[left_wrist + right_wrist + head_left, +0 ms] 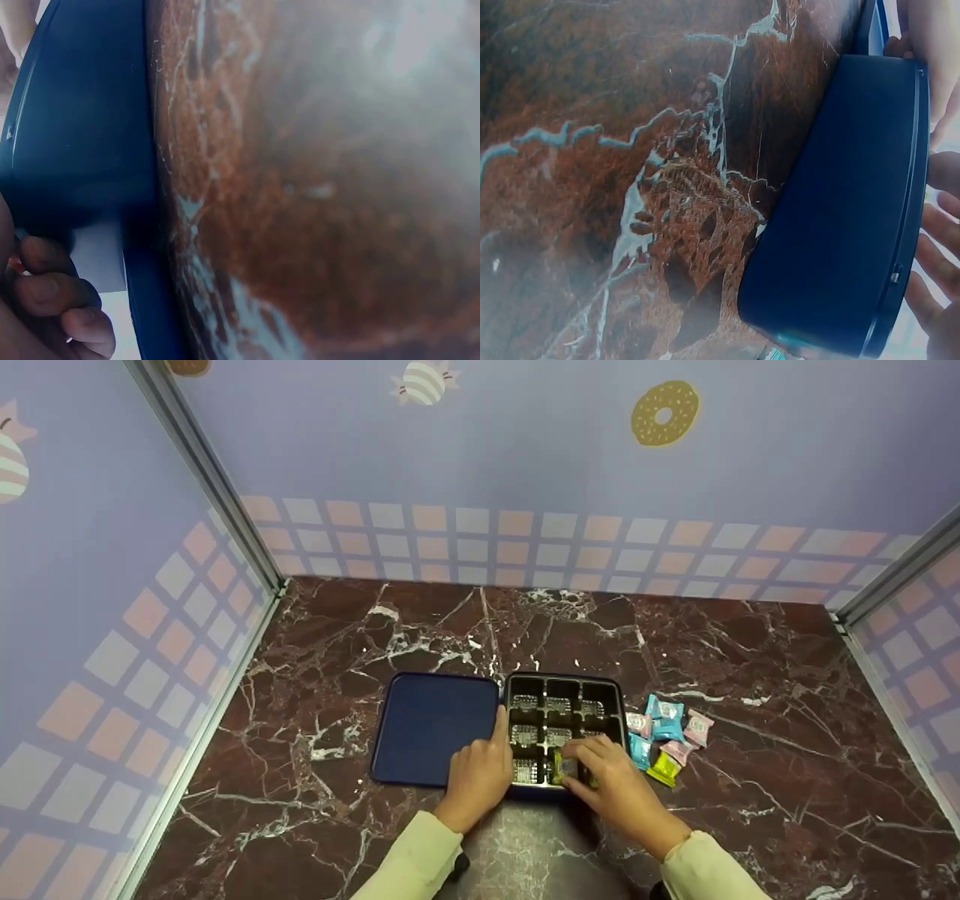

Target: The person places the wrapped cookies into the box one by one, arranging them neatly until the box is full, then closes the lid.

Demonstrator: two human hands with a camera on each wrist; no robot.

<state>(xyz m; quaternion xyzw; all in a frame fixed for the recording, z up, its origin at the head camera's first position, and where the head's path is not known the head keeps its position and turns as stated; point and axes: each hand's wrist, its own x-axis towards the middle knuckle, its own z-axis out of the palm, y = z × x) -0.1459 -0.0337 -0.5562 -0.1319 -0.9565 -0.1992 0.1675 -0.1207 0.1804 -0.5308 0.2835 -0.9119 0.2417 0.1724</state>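
Box: dark blue square box (840,202) on the bench (795,787), upright, fitted with a black tray of nine compartments in three rows of three; ribbed floors show in the back row.
Lid: flat dark blue lid (439,727), lying on the bench just left of the box.
Green candy: a green-wrapped candy (568,767) with a greyish label, in the front-middle compartment and partly covered by the fingers; another patch of green shows behind it under the hand, and I cannot tell whether that is a separate piece.
Right hand: right hand (619,787) reaches over the box's front right corner, thumb and fingers bent, pinching the green-wrapped candy from opposite sides.
Left hand: left hand (484,769) at the box's left edge, index finger straight along the rim, the other fingers bent; I cannot tell whether they grip the wall.
Loose sweets: just right of the box, a loose group of three blue candies (667,729), three pink candies (697,727) and one more green candy (664,769), which lies nearest the person.
Sleeves: pale sleeves (416,851) on both forearms.
Surround: lavender panels (517,442) behind and at both sides, printed with sweets, a doughnut and checks.
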